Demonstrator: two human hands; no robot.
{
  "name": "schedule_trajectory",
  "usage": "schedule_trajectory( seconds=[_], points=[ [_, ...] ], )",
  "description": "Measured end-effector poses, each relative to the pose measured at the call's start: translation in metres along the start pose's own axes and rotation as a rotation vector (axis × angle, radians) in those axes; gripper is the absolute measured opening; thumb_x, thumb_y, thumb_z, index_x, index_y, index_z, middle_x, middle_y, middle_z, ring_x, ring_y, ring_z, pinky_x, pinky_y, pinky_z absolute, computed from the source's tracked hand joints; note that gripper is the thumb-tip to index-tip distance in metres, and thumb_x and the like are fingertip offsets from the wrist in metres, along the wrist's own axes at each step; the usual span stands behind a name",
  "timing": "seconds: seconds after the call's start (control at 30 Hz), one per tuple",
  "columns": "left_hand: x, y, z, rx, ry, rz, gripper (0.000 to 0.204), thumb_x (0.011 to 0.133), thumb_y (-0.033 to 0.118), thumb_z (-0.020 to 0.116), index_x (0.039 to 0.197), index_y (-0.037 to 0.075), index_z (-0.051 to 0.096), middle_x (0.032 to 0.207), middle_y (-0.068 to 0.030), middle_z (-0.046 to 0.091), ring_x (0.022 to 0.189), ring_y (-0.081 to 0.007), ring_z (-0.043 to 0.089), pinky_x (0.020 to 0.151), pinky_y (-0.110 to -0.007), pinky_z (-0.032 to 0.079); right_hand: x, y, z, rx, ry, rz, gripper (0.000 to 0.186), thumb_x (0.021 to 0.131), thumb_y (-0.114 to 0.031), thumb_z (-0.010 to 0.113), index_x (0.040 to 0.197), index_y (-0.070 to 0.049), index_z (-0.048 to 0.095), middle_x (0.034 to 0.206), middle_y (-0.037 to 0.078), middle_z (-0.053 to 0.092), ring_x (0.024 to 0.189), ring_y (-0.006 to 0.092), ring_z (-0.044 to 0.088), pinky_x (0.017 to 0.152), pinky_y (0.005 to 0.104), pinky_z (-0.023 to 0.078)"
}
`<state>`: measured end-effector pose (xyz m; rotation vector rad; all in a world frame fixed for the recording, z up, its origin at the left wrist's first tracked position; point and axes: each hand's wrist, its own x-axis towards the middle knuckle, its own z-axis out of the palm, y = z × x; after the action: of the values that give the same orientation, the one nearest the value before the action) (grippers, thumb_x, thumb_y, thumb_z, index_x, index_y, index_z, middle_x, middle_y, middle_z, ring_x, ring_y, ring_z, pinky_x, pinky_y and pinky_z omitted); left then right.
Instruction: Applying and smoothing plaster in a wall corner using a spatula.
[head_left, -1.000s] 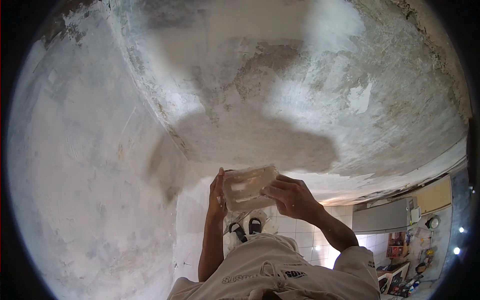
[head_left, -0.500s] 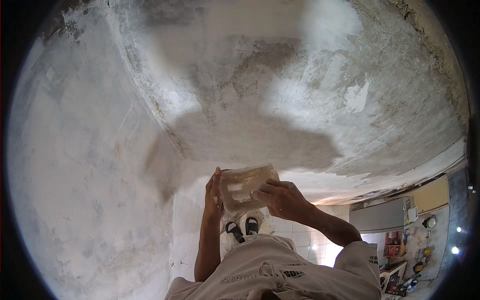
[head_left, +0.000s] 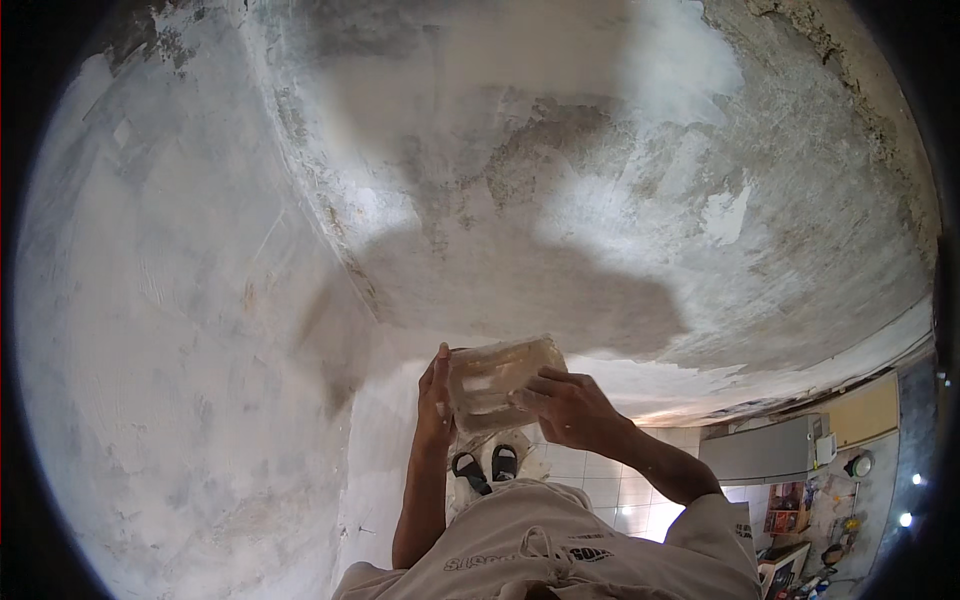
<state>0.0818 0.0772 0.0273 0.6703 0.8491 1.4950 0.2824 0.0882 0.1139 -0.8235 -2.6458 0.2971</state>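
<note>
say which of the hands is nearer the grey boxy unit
Right: the right hand is left of the grey boxy unit; the left hand is farther left, across the container.

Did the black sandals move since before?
No. Against the big grey box, the black sandals sit about where they were; the whole view shifted slightly.

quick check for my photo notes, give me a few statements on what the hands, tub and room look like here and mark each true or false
1. The left hand holds the tub at its left side. True.
2. The right hand hangs well away from the tub. False: it is over the tub's right side.
3. A shadow falls on the patchy wall. True.
4. The sandals below the tub are bright red. False: they are dark.
5. The floor is carpeted. False: it has pale tiles.
</note>
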Motion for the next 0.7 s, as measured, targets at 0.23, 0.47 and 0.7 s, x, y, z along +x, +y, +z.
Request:
schedule_trajectory(
  seconds=[0.23,0.47,0.7],
  points=[
    [-0.007,0.006,0.000,0.085,0.077,0.138,0.049,0.098,0.041,0.043,0.112,-0.004,0.055,0.104,-0.0122,0.061,0.096,-0.0189,0.058,0.086,-0.031,0.046,0.002,0.012,0.007,0.201,0.150,0.048,0.028,0.075,0.001,0.060,0.102,-0.005,0.061,0.088,0.010,0.063,0.080,0.0252,0.062,0.070,0.0359,0.055],
    [0.003,0.008,-0.017,0.078,0.151,0.088,0.050,0.097,0.043,0.041,0.117,-0.002,0.052,0.110,-0.0121,0.058,0.103,-0.0205,0.056,0.090,-0.035,0.046,0.012,0.018,0.004,0.624,0.551,0.503,0.014,0.088,-0.001,0.053,0.102,0.001,0.054,0.083,0.006,0.063,0.063,0.0071,0.051,0.054,0.0242,0.043],
    [0.007,0.009,-0.018,-0.102,0.195,-0.044,0.044,0.099,0.038,0.042,0.116,-0.001,0.053,0.112,-0.0103,0.058,0.104,-0.0184,0.055,0.091,-0.033,0.045,0.015,0.026,0.016,1.594,0.809,0.630,0.026,0.089,-0.001,0.051,0.115,-0.004,0.055,0.082,-0.002,0.056,0.066,0.0053,0.049,0.058,0.0219,0.042]
  ],
)
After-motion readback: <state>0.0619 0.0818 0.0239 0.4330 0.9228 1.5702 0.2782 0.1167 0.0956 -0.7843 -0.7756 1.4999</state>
